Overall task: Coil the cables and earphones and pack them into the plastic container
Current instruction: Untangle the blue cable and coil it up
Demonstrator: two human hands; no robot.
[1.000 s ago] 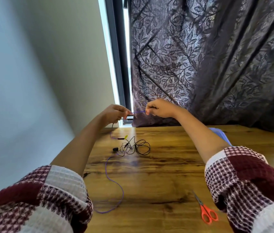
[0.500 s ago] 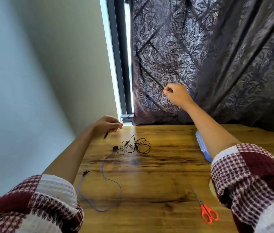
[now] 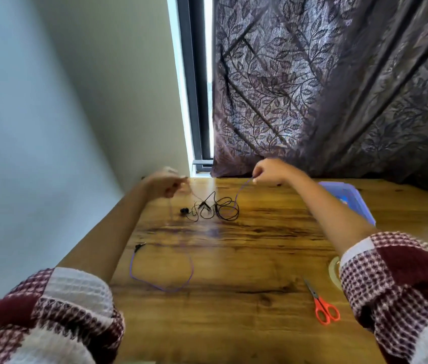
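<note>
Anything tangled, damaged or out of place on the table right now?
Only the black earphones, lying in a loose tangle at the far middle of the wooden table, not coiled yet. The purple cable trails in an open loop. No damage visible.

A wooden table (image 3: 247, 324) with dark grain streaks filled the lower part of the view, running under and beyond both hands. Past the hands, a dark purple curtain (image 3: 325, 88) with a leaf pattern hung down to the table's far edge, covering the space ahead and to the right. Just left of it stood a dark window frame (image 3: 194, 74) with a bright strip of daylight. A plain pale wall (image 3: 50, 101) rose on the left side.
</note>
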